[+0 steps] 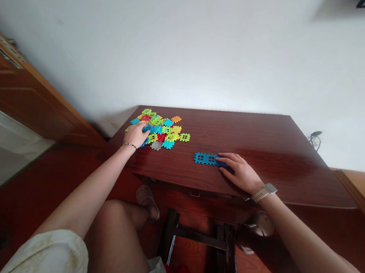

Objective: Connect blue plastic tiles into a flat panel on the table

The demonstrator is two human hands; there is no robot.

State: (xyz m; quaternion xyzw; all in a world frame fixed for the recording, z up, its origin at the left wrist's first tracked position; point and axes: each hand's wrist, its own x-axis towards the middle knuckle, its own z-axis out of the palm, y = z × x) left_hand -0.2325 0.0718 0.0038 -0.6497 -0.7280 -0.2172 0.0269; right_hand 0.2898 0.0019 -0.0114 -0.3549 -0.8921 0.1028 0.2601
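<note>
My left hand (135,135) is at the left side of a pile of colourful plastic interlocking tiles (171,137). Its thumb and fingers close round a blue window tile (147,128); part of that tile is hidden under the hand. On the bare tabletop to the right lies a strip of joined blue window tiles (201,158), flat and running left to right. My right hand (238,172) rests with its fingers stretched over the strip's right end, covering that part.
The dark red-brown wooden table (235,133) stands against a white wall. A black cable (315,139) hangs past its right edge. A wooden door (28,81) is at the left. Below the table's front edge are a dark stool (201,238) and my legs.
</note>
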